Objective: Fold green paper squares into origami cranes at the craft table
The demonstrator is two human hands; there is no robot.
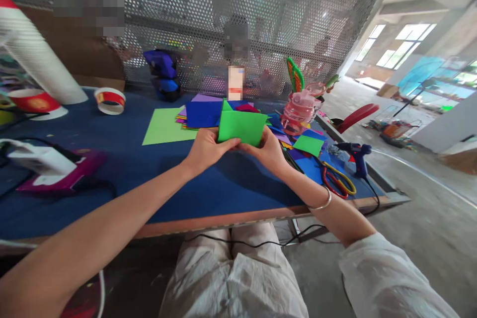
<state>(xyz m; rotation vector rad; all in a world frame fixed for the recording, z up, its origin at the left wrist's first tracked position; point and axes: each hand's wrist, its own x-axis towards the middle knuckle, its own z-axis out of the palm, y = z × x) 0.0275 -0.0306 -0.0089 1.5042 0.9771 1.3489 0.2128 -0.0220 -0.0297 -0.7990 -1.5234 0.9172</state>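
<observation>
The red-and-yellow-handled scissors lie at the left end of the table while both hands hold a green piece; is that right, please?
Not quite: the head view shows the red-and-yellow-handled scissors at the right end of the table, near the glue gun; the left hand and right hand do hold a green piece.

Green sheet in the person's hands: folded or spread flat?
The green sheet looks folded: a green flap shows behind its front at the upper left. How sharply it is creased, I cannot tell.
</observation>
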